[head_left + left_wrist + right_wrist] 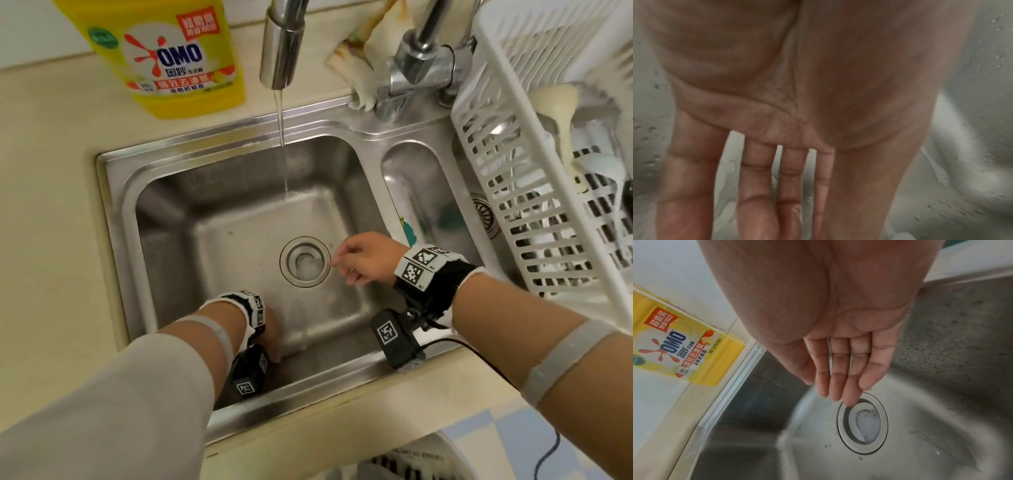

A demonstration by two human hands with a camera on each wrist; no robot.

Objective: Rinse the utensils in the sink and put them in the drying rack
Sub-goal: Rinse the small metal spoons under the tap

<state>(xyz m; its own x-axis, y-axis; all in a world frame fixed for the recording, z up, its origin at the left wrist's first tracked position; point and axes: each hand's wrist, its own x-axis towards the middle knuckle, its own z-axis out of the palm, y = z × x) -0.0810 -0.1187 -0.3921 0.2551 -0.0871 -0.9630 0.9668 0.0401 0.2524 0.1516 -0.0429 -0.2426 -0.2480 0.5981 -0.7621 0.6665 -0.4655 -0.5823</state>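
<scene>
Hands (363,257) (272,337) flat-fingered, low in wet sink (178,219).

The stainless steel sink (164,192) has a square main basin, wet and bare of utensils, with foam sitting in its round drain (305,261). The white plastic slatted drying rack (507,144) stands over the small right basin, holding pale spoons and ladles (561,113), blurred.

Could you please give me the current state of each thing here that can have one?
tap: running, thin stream.
sink: wet, no utensils visible.
drain: open, foamy.
drying rack: holds utensils.
left hand: open, empty.
right hand: open, empty.
detergent bottle: upright.
</scene>
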